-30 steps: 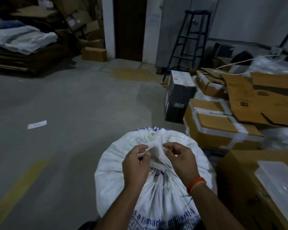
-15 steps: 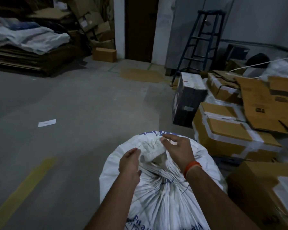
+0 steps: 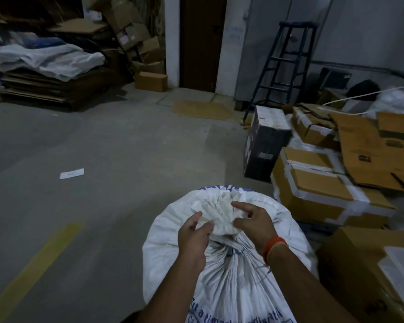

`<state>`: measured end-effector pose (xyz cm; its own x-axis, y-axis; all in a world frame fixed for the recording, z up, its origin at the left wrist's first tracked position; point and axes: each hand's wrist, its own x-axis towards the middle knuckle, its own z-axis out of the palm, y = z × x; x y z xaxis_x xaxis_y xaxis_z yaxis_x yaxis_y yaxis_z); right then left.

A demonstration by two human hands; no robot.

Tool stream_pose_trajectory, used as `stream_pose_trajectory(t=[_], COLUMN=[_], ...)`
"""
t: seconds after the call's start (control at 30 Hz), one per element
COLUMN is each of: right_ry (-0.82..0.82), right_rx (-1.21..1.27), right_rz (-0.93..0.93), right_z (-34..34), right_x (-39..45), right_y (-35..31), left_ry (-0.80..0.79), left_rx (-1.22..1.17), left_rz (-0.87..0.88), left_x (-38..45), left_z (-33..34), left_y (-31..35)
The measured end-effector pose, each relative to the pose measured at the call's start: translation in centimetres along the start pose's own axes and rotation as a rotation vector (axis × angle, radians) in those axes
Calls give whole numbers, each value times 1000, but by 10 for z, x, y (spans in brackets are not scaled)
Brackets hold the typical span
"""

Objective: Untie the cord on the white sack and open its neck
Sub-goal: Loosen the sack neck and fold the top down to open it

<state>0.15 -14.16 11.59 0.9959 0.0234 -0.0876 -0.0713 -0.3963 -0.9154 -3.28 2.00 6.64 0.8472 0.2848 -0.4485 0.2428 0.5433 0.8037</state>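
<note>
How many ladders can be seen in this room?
1. A dark blue stepladder stands against the grey wall at the back right, beside the dark doorway and behind the stacked cardboard boxes. Others may be hidden behind the piles.

Stacked cartons [image 3: 322, 194] crowd the sack's [image 3: 173, 241] right; bare floor [image 3: 103, 217] lies left.

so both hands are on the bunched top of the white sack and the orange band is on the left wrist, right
Not quite: the head view shows the orange band on the right wrist. Both the left hand and right hand are on the bunched top of the white sack.
</note>
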Motion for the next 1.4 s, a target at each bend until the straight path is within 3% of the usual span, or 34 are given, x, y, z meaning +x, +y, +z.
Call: stream_pose_trajectory(t=[0.23, 0.37, 0.5, 0.8, 1.03, 1.2, 1.4], right_ry=[-57, 115, 208, 302, 194, 169, 279], right_rx=[168, 192, 44, -68, -234, -186, -359], right_rz=[74, 74, 84, 201, 321, 438, 231], right_z=[-22, -36, -45, -17, -5, -8, -5], right_x=[-43, -64, -90, -147, -182, -183, -175], right_y=[20, 53, 87, 162, 200, 213, 208], left_ry=[-93, -100, -81, -22, -59, -89, -32], left_rx=[283, 472, 615, 890, 1135, 1212, 1143], left_rz=[178, 257, 296, 245, 121, 124, 187], left_x=[-48, -68, -83, -97, -105, -107, -101], left_z=[-15, -22, -28, -68, -99, -99, -99], left_y=[-33, -49, -64, -106, -135, -139, -139])
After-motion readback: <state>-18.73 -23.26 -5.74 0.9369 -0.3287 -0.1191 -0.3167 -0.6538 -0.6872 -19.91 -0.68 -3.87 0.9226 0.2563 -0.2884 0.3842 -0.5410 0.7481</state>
